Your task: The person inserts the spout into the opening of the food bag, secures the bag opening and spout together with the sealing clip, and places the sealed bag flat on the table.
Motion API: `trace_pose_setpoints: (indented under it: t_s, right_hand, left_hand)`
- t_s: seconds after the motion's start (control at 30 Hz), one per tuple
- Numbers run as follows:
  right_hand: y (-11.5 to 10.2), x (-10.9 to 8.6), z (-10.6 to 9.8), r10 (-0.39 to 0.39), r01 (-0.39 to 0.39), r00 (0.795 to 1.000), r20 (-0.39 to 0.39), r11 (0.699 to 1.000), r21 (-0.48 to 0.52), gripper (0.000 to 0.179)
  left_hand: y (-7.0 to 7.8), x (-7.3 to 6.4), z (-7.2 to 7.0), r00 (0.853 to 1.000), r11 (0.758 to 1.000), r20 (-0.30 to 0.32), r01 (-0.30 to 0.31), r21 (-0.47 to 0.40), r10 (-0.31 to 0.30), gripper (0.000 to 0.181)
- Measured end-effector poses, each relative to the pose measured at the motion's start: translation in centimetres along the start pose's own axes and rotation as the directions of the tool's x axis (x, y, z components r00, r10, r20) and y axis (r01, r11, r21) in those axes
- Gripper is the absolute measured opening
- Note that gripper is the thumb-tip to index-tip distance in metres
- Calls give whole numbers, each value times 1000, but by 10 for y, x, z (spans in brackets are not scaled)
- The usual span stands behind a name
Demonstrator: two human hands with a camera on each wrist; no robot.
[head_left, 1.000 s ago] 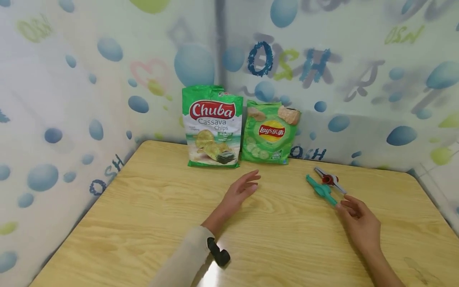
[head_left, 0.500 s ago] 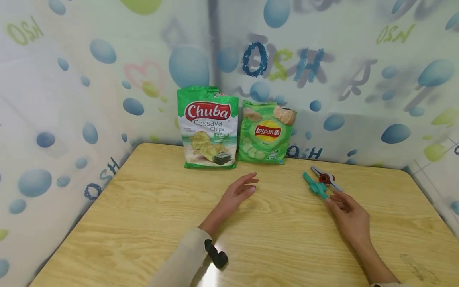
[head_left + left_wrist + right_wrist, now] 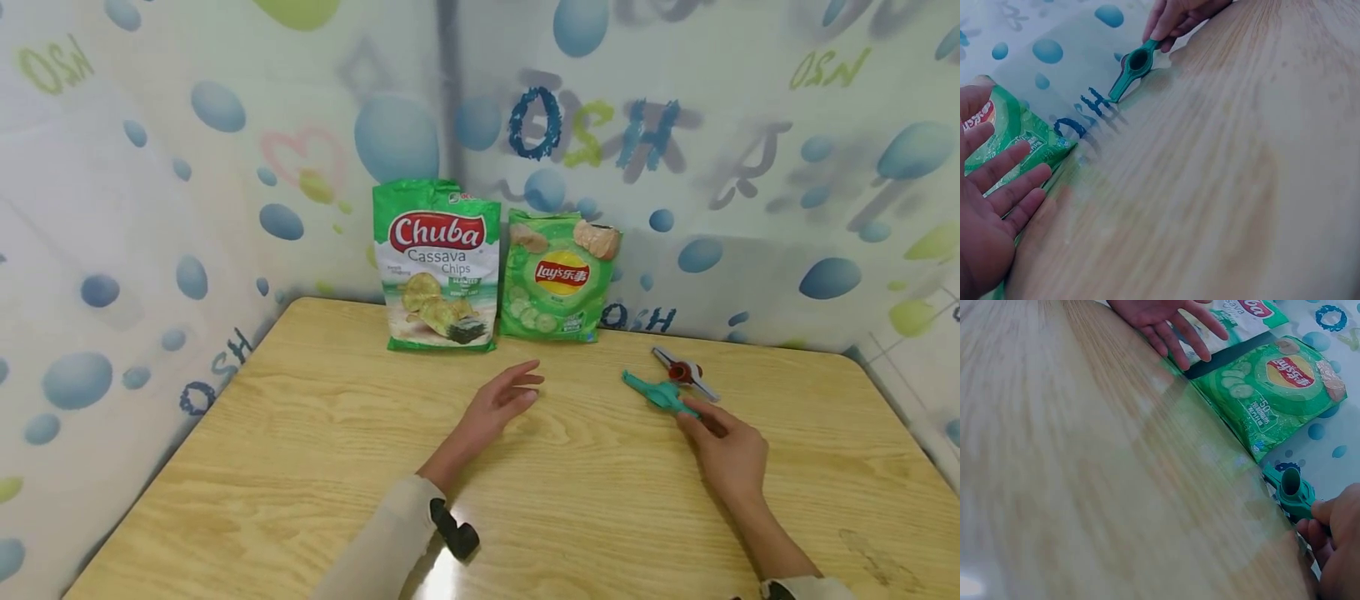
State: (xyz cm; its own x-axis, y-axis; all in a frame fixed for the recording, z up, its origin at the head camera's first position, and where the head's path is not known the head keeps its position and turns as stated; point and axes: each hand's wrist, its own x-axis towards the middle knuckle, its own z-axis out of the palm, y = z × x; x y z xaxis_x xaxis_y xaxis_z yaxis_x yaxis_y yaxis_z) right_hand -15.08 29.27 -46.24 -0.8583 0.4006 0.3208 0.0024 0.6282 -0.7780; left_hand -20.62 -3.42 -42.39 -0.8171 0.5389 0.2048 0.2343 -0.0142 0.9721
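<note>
My right hand [image 3: 727, 454] pinches the near end of a teal bag clip with a round spout [image 3: 660, 394] between thumb and fingers. In the right wrist view, the spout of the teal clip [image 3: 1291, 484] faces up and outward. Just behind it on the table lies a grey bag clip with a red-brown spout [image 3: 682, 372], partly overlapped in the head view. My left hand [image 3: 498, 406] is held over the middle of the table with its fingers extended, holding nothing. The left wrist view has its palm and spread fingers [image 3: 1007, 200] in front of a green chip bag.
Against the patterned wall stand a green-and-white Chuba cassava chips bag [image 3: 438, 267] and a green Lay's bag [image 3: 558, 279], side by side. The wood-grain table [image 3: 300, 433] meets the wall at its back edge.
My right hand has moved in, taken hold of the teal clip and turned it, its far end swinging left. The left hand keeps its pose. The head view shifted slightly.
</note>
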Motion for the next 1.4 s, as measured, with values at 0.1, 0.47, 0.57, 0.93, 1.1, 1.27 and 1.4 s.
trace_pose_setpoints:
  t_s: [0.1, 0.47, 0.57, 0.93, 1.1, 1.27, 1.4]
  right_hand:
    - [0, 0, -2, 14, -14, 1000, -12, 1000, -5, 28]
    - [-2, -1, 0, 76, -70, 997, -34, 985, 156, 27]
    - [-8, -4, 0, 77, -70, 997, -27, 977, 204, 27]
    - [-28, -27, 23, -21, -25, 990, 139, 949, 316, 23]
    - [-36, -35, 35, -95, 14, 975, 200, 928, 374, 19]
    - [-44, -40, 43, -152, 36, 961, 233, 899, 437, 18]
    - [-50, -43, 48, -204, 67, 948, 246, 880, 471, 18]
  left_hand:
    - [0, 0, 1, 1000, 1000, 4, 6, -11, -6, 49]
    - [-2, -1, 1, 1000, 1000, -10, -4, 21, 5, 44]
    - [-2, -2, 1, 1000, 1000, -17, -20, 20, 21, 43]
    - [-1, -12, 6, 999, 999, -40, -25, 43, 27, 42]
    - [-1, -20, 5, 998, 999, -57, -16, 39, 18, 42]
    - [-3, -27, 2, 999, 1000, -53, -12, -5, 12, 44]
    - [-4, -32, -3, 998, 1000, -66, -2, -24, 0, 45]
